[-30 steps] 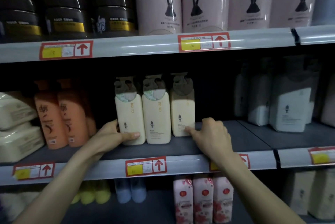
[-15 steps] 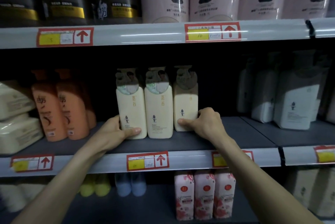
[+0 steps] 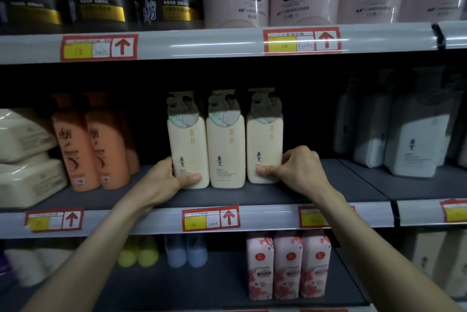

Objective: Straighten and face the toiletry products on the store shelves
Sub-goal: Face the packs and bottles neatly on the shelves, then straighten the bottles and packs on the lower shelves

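Step in hand: squaring up a row of three cream bottles, centre of frame, on the middle shelf [image 3: 328,185], one hand at each end of the row.
Left neighbours: orange bottles [image 3: 75,145], near the row but apart from it.
Left hand [image 3: 164,180]: centre-left, thumb laid across the front of the left cream bottle [image 3: 188,145] near its base, fingers curled round its outer side; clamped on it.
Right hand [image 3: 300,172]: centre-right, thumb pressed on the lower front of the right cream bottle [image 3: 264,142], fingers curled round its outer side and partly hidden; clamped on it.
Doing it well: probably best to squeeze inward from both ends, low near the bases, to avoid tipping; then to draw the right end forward into line with the other two fronts; to turn from the base, not from the pump top.
Watch for: tall narrow bodies, likely to rock if pushed high; middle cream bottle [image 3: 225,150] steadied only by its neighbours.
Look, left bottle: pale cream, flat-fronted, upright, label facing out, card tag round the pump.
Look, middle bottle: same make, upright, facing out, just beside or touching the left one.
Look, right bottle: same make, upright, facing out, dimmer and seemingly set a little further back.
Right neighbours: white bottles [image 3: 414,145], well apart, deep in shadow.
Front edge: price tag [image 3: 211,218] just below the row, a fair mark for centring.
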`<state>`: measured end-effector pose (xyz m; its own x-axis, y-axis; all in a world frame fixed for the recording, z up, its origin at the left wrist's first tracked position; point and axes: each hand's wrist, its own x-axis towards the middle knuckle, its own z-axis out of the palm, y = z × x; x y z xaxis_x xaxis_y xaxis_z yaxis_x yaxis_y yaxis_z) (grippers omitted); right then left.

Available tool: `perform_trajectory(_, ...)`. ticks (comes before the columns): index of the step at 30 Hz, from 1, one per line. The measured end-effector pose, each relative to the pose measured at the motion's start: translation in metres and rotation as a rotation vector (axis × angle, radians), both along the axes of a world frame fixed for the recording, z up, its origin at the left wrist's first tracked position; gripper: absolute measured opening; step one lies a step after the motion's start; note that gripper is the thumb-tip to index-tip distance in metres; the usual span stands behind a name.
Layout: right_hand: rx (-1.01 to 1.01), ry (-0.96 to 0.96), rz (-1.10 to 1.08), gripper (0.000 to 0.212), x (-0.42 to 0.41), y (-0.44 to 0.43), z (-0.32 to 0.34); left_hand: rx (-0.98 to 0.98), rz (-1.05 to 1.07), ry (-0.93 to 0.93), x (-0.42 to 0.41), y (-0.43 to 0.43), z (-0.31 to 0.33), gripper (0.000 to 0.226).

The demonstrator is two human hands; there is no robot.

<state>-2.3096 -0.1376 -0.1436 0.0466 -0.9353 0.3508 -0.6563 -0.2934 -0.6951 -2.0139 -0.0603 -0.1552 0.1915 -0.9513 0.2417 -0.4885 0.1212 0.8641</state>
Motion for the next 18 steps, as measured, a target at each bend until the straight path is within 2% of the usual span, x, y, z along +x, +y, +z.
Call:
perform_trajectory(4,-0.048,0.021,0.022,0.058,-0.002,0.009,-0.004,0.019,0.003,-0.039,0.002,0.001,0.001,0.050)
perform_trajectory(9,-0.070,0.022,0.019,0.055,0.000,0.013,-0.006,0.035,0.003,-0.087,0.001,0.005,0.004,0.085)
perform_trajectory(13,-0.078,0.009,0.031,0.056,0.001,0.017,-0.009,0.048,0.003,-0.061,-0.001,0.010,0.007,0.067)
perform_trajectory(16,-0.054,0.019,0.023,0.059,0.003,0.020,-0.008,0.067,0.001,-0.031,-0.002,0.011,0.009,0.068)
perform_trajectory(18,-0.042,0.086,-0.019,0.067,0.004,0.024,-0.006,0.067,-0.021,0.007,-0.006,0.016,0.013,0.048)
